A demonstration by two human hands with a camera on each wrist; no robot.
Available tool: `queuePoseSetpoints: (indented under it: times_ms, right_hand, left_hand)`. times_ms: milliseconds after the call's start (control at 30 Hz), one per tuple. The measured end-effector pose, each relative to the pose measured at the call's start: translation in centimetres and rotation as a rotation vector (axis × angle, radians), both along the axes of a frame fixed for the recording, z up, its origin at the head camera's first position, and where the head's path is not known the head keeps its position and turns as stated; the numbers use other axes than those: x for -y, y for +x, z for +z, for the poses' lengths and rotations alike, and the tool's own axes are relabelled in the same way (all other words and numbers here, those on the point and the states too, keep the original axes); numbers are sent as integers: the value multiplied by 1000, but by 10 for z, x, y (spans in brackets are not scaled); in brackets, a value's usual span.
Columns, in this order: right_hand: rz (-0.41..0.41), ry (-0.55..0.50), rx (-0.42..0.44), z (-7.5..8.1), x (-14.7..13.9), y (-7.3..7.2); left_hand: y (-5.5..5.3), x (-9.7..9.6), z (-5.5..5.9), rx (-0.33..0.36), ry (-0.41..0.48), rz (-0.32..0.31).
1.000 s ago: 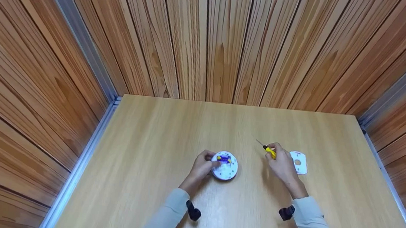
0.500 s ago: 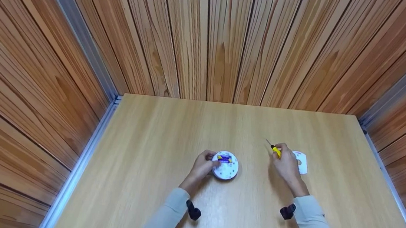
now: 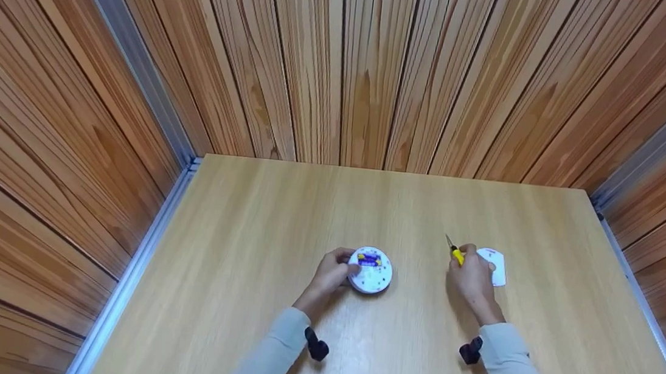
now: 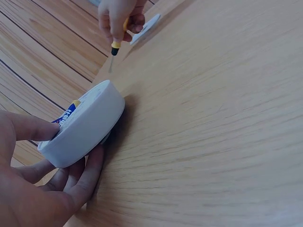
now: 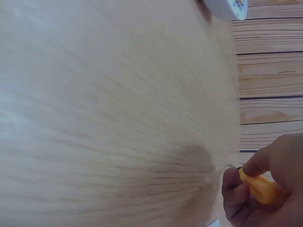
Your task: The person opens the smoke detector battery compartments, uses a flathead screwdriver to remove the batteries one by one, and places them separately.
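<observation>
Batteries (image 3: 369,259) lie in a device (image 3: 373,279) in the left hand (image 3: 329,272), over the table (image 3: 408,353); to its right, the right hand (image 3: 474,281), with a screwdriver (image 3: 457,256), lies between device and plate (image 3: 500,270).

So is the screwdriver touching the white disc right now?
No, the right hand holds the screwdriver apart from the disc, with table showing between them.

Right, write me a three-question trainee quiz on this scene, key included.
1. Which hand is beside the flat white plate?
2. True or false: the tip of the screwdriver touches the round white device in the left hand.
3. Choose the colour of the screwdriver's handle: A) green; B) yellow; C) red.

Key
1. The right hand.
2. False; tip and device are apart.
3. B.
</observation>
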State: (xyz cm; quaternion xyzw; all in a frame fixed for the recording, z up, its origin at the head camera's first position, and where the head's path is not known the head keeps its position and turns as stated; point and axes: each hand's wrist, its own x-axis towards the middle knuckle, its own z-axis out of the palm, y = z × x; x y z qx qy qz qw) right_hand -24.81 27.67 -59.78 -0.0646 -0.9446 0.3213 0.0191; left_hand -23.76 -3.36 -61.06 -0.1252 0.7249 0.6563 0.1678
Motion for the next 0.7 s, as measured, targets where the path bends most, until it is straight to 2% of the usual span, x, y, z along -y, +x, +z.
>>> queuePoseSetpoints:
  times_ms: [133, 300, 433, 700]
  right_hand:
    - [-20, 8, 33, -3, 0, 4]
    - [-43, 38, -9, -3, 2, 6]
    - [-52, 65, -34, -4, 3, 7]
    - [-29, 75, -59, -8, 1, 12]
  left_hand:
    - [0, 1, -3, -33, 5, 18]
    - [-1, 2, -5, -69, -4, 20]
    - [0, 2, -5, -108, -62, 8]
    - [3, 0, -5, -112, -135, 20]
